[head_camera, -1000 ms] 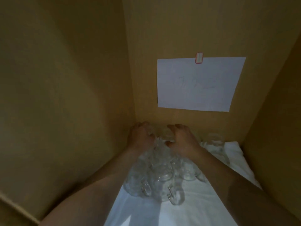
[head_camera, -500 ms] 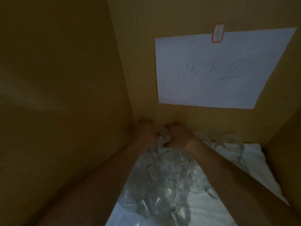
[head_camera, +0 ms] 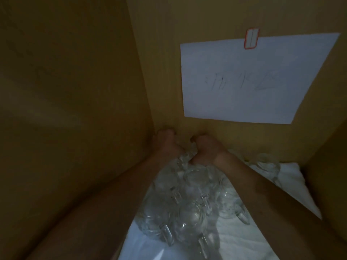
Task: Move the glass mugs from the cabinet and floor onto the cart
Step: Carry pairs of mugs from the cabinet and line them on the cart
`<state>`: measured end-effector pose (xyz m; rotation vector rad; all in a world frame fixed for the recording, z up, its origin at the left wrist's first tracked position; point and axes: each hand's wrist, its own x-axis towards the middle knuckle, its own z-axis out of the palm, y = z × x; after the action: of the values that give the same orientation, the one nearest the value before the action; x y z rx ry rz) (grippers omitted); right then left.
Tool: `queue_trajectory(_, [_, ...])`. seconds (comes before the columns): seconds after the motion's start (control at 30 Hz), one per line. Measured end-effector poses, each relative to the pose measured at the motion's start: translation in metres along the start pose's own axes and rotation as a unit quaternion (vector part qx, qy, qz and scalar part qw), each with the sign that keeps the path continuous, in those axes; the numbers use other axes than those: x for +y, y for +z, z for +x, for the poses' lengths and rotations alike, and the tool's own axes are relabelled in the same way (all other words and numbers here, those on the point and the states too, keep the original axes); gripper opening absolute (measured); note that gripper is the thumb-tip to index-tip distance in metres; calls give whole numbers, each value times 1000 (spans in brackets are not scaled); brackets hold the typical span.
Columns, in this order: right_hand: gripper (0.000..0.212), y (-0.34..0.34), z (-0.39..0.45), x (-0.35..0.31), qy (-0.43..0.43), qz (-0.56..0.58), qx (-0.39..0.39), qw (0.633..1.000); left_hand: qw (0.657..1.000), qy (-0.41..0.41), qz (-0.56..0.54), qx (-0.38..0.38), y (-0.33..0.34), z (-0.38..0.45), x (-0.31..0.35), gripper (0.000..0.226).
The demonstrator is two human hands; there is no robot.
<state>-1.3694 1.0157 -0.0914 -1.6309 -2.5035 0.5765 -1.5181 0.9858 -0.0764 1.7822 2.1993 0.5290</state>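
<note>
Several clear glass mugs stand packed together on a white cloth inside a dim wooden cabinet. Another glass mug stands apart at the back right. Both my arms reach over the cluster to the back left corner. My left hand curls down over a mug in the back row, close to the left wall. My right hand is curled beside it, gripping a back-row mug too. The glass under both hands is mostly hidden by the fingers and the dark.
The cabinet's left wall and back wall meet just behind my hands. A white sheet of paper with handwriting is clipped to the back wall. The right wall closes in the cloth's far side.
My head has moved closer and lower into the cabinet, so the paper looks larger. Both hands have stayed at the back corner and have curled tighter over the back-row mugs.
</note>
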Motion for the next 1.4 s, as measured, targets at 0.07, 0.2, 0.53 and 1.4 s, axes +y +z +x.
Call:
queue_trajectory(0.07, [60, -13, -9, -7, -4, 13, 18, 1000, 1000, 5, 1, 12, -12, -5, 4, 44])
queue_trajectory(0.2, [48, -46, -42, -17, 3, 50, 94, 994, 998, 20, -14, 58, -36, -22, 10, 54])
queue_trajectory(0.53, [83, -122, -173, -31, 114, 288, 347, 886, 929, -66, -334, 148, -82, -90, 29, 70])
queue_trajectory(1.4, [38, 7, -475, -119, -68, 832, 320, 447, 411, -75, -846, -330, -84, -371, 32, 46])
